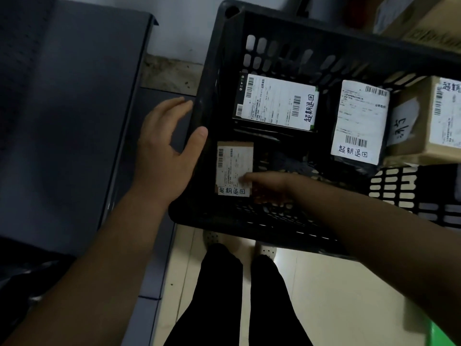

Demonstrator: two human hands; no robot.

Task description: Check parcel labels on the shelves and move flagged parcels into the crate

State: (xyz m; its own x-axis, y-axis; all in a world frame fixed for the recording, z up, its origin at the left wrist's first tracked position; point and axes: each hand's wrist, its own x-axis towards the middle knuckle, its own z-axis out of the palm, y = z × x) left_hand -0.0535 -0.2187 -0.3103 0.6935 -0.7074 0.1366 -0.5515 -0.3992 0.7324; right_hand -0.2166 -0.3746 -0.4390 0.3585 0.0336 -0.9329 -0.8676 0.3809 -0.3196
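Note:
A black slotted crate (pixel 212 71) fills the middle and right of the head view. My left hand (pixel 164 151) holds its left wall, thumb hooked over the rim and fingers outside. My right hand (pixel 267 187), blurred, reaches into the crate and grips the right edge of a small cardboard parcel (pixel 233 168) with a white label and handwritten characters. Further back in the crate lie a flat black parcel (pixel 274 103) and a black bag parcel (pixel 359 121), both with white labels bearing handwriting. A brown carton (pixel 421 136) with a label sits at the crate's right side.
A grey metal shelf (pixel 62 121) runs along the left. More cardboard boxes (pixel 424 18) stand at the top right. My legs in dark trousers (pixel 239 295) and light shoes are below the crate on a pale tiled floor (pixel 336 295).

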